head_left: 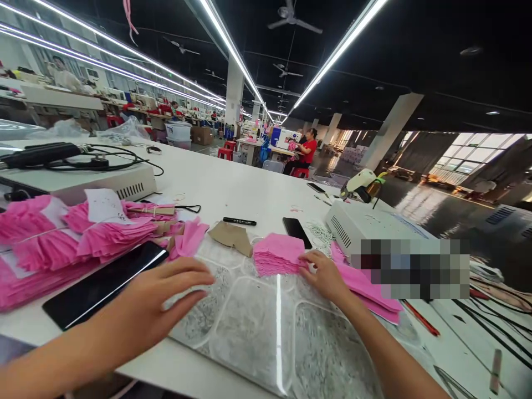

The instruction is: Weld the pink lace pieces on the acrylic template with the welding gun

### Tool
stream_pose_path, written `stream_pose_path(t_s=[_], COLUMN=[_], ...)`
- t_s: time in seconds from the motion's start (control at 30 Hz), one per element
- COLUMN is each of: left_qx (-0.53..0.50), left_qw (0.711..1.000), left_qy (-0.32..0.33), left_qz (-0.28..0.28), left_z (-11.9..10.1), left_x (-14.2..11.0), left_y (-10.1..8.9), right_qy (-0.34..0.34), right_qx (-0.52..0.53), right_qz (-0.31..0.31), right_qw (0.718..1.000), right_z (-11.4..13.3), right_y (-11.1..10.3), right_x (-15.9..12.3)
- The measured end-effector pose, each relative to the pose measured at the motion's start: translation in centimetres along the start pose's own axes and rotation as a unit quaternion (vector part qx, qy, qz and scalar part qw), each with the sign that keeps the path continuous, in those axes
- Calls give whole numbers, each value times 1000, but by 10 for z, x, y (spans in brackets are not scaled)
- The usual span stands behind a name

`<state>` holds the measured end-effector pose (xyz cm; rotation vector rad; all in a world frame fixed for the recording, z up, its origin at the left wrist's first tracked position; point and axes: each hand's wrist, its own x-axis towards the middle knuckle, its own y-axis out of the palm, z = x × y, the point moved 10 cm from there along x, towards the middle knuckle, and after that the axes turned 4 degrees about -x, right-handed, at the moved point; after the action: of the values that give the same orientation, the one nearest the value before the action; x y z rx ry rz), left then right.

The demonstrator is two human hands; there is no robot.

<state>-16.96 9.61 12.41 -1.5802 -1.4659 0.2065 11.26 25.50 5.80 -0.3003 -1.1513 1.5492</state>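
Note:
A neat stack of pink fabric pieces lies on the far part of a grey marbled mat. My right hand is at the right edge of this stack, fingers bent and the fingertips pinching the fabric edge. My left hand hovers over the left side of the mat with fingers stretched out and nothing in them. Left of the stack lies a brown card template, with a black marker behind it. Longer pink fabric strips lie to the right of my right hand.
Bundled pink fabric and a dark glossy panel are at left. A phone lies behind the stack. White machine boxes flank the table, the right one partly pixelated. A red pen lies at right. A person in red sits farther back.

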Motion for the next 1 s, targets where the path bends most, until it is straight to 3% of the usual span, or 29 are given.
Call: stream_pose_path(t_s=[0.07, 0.17, 0.23, 0.33, 0.67, 1.0], left_qx=[10, 24, 35, 46, 42, 58], left_qw=[998, 992, 992, 992, 991, 990], left_qy=[27, -12, -29, -48, -39, -28], left_qz=[60, 127, 121, 106, 123, 129], left_z=[-19, -11, 3, 23, 49, 53], left_x=[31, 90, 121, 144, 142, 142], left_y=[28, 79, 104, 127, 144, 151], right_qy=[-15, -28, -39, -51, -41, -31], right_qx=[-15, -21, -19, -19, 6, 22], right_qz=[12, 29, 41, 52, 52, 62], right_qw=[1000, 999, 998, 997, 998, 997], right_z=[-1, -4, -5, -4, -6, -12], right_y=[4, 7, 8, 8, 10, 3], right_x=[2, 5, 7, 10, 14, 8])
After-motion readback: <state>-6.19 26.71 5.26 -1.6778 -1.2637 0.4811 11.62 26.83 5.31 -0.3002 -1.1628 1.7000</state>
